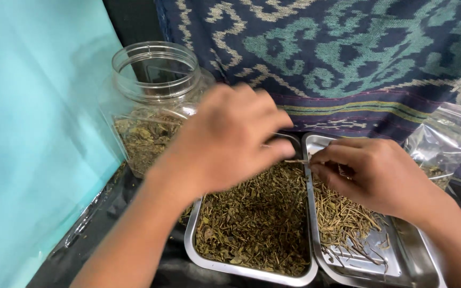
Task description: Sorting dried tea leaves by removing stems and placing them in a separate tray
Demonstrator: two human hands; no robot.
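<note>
Two steel trays lie side by side. The left tray [193, 246] is full of dried green leaf bits mixed with stems. The right tray [421, 261] holds a loose pile of thin dry stems [348, 220]. My left hand [225, 140] hovers blurred over the far end of the left tray, fingers curled toward the rim between the trays. My right hand [372, 172] sits over the right tray and pinches a thin stem [295, 161] that points toward the left hand's fingertips.
A clear plastic jar [153, 101], open and partly filled with dried leaves, stands behind the left tray. A clear plastic bag [444, 146] lies at the right. A patterned blue cloth [348, 58] hangs behind, a turquoise sheet [33, 138] on the left.
</note>
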